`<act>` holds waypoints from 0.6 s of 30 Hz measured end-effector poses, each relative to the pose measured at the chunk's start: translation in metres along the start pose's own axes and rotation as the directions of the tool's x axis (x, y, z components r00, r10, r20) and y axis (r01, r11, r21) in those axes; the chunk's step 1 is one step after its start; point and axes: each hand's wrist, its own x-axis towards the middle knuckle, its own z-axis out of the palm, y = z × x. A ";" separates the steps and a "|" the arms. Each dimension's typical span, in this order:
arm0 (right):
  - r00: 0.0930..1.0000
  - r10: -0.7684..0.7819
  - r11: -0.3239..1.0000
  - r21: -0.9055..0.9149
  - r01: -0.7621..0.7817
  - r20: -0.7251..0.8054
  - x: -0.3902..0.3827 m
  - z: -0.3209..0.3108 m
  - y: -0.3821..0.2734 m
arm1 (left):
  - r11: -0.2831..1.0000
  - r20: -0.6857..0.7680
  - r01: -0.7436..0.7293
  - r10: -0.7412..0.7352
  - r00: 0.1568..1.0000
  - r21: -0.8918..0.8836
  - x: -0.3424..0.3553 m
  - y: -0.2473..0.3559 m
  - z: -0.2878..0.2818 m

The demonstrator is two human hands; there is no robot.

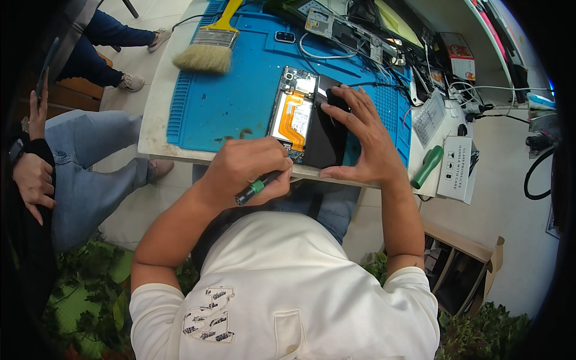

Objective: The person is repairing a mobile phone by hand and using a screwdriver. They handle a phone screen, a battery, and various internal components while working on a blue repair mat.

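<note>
An opened smartphone (288, 123) lies on a blue repair mat (210, 114), its battery and an orange flex cable exposed. Against its right side is a flat black panel (327, 132), perhaps the phone's screen. My left hand (249, 171) grips a black pen-shaped screwdriver (258, 187) with a green band, and its hidden tip is at the phone's lower edge. My right hand (369, 135) rests with spread fingers over the panel's right side, thumb near the mat's front edge.
A wide brush (207, 51) with a yellow handle lies at the far left. Phone parts (342, 30) and tangled cables crowd the back right. A green-handled tool (428, 167) and a white box (456, 168) are at right. Two other people are on the left, one seated close.
</note>
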 end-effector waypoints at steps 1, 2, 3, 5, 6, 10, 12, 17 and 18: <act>1.000 0.001 1.000 0.000 -0.001 0.002 0.000 0.000 0.000 | 1.000 0.000 0.002 -0.002 1.000 -0.001 -0.001 0.000 0.000; 1.000 -0.001 1.000 0.000 0.001 0.004 0.000 -0.001 0.000 | 1.000 -0.001 0.003 -0.003 1.000 -0.001 -0.001 -0.001 0.001; 1.000 -0.004 1.000 0.000 0.004 0.006 0.000 -0.001 0.000 | 1.000 -0.002 0.004 -0.004 1.000 -0.001 -0.002 -0.001 0.001; 1.000 -0.006 1.000 0.000 0.006 0.009 0.000 0.000 0.001 | 1.000 -0.009 0.007 -0.007 1.000 -0.009 -0.003 -0.002 0.002; 1.000 -0.006 1.000 0.000 0.006 0.009 -0.001 0.001 0.002 | 1.000 -0.012 0.009 -0.009 1.000 -0.014 -0.004 -0.003 0.002; 1.000 0.022 1.000 -0.014 -0.022 0.008 -0.001 0.001 0.000 | 0.999 -0.010 0.035 -0.035 0.999 -0.017 -0.001 0.001 0.001; 0.997 0.065 0.997 -0.049 -0.063 0.029 0.000 0.001 -0.003 | 0.999 -0.002 0.038 -0.038 0.999 -0.012 -0.001 0.001 0.001; 0.991 0.089 0.989 -0.124 -0.077 0.096 0.011 -0.004 -0.008 | 0.996 -0.064 0.063 -0.067 0.996 -0.068 -0.001 0.000 -0.001; 0.991 0.087 0.990 -0.124 -0.074 0.101 0.016 -0.004 -0.010 | 0.995 -0.083 0.072 -0.078 0.994 -0.074 0.000 0.000 -0.001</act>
